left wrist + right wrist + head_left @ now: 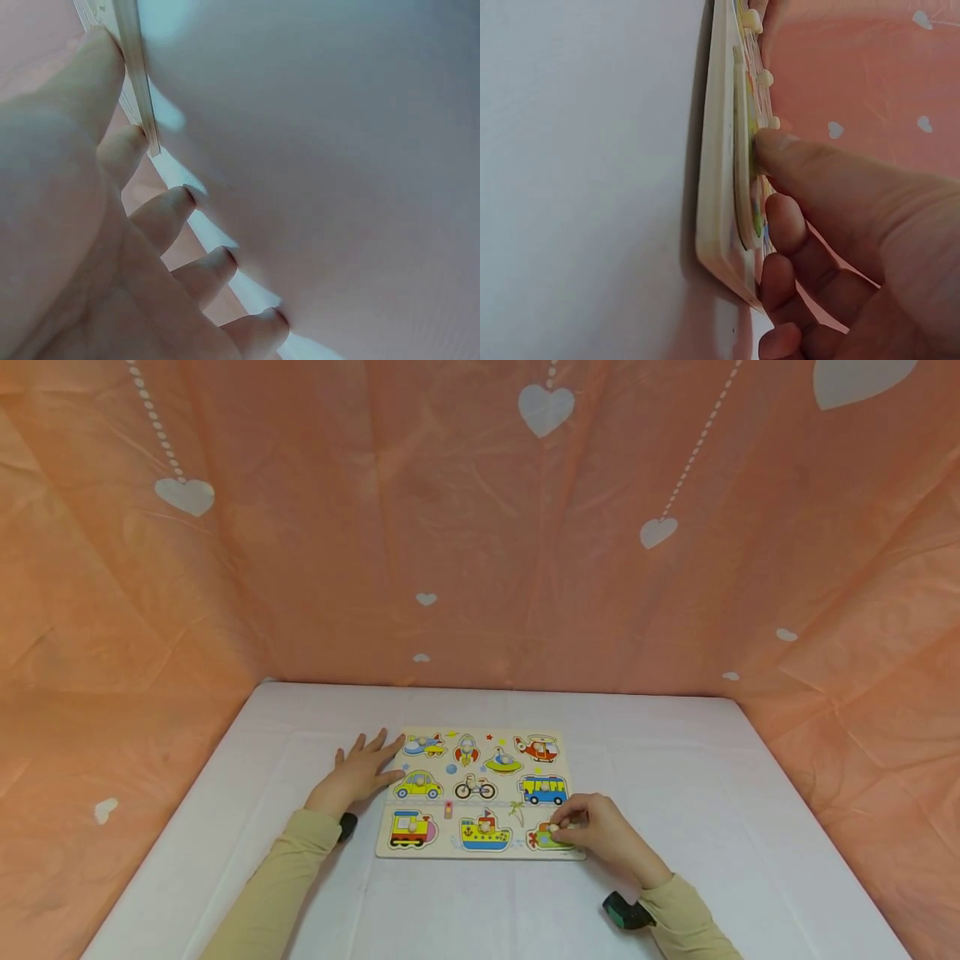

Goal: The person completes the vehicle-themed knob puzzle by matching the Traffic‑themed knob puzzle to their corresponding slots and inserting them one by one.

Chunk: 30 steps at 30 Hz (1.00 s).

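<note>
A wooden knob puzzle board (381, 848) lies flat on the table. My right hand (603, 833) pinches the knob of a green and red submarine piece (537, 840) between thumb and fingers, at the board's near right corner. In the right wrist view, the submarine piece (743, 172) stands proud of the board's face, over its slot area. My left hand (356, 775) is spread out, thumb and index fingertip at the board's left edge. Its other fingertips rest on the table, as the left wrist view shows.
Other vehicle pieces sit on the board: a yellow car (418, 785), blue bus (546, 790), train (411, 829), ship (485, 832) and red helicopter (538, 748) among them. A white cloth (660, 760) covers the table; an orange curtain with hearts (480, 543) surrounds it.
</note>
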{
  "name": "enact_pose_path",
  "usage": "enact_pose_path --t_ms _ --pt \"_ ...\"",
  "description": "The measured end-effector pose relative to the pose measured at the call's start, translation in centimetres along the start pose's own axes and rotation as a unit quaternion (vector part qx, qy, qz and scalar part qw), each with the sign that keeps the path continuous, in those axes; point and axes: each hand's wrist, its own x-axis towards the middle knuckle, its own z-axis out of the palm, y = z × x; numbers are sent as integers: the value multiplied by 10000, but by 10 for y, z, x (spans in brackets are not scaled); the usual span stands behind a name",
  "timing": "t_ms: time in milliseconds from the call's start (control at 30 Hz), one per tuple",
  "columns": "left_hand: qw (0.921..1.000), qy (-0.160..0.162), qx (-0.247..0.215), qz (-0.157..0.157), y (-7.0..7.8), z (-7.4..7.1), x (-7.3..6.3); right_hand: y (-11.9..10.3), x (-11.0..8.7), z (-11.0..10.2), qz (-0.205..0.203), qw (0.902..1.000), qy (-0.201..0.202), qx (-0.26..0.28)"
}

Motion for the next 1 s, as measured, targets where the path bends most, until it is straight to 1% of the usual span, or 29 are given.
enact_pose_path --t_ms 300,633,767,900,1000 --pt "10000 -10 -59 -32 3 0 0 -2 0 -1 33 10000 18 -81" --pt "10000 -34 -26 -66 3 -1 0 -1 0 -2 93 9999 -84 -6" --pt "10000 -42 -68 -45 3 -1 -1 -1 0 -3 85 9999 -129 -77" --pt "9999 -58 -112 -43 3 -1 -1 -1 -2 -7 31 9998 -161 -148" --pt "9999 -59 -116 -31 2 -1 0 -1 -3 -12 30 9997 -85 -226"
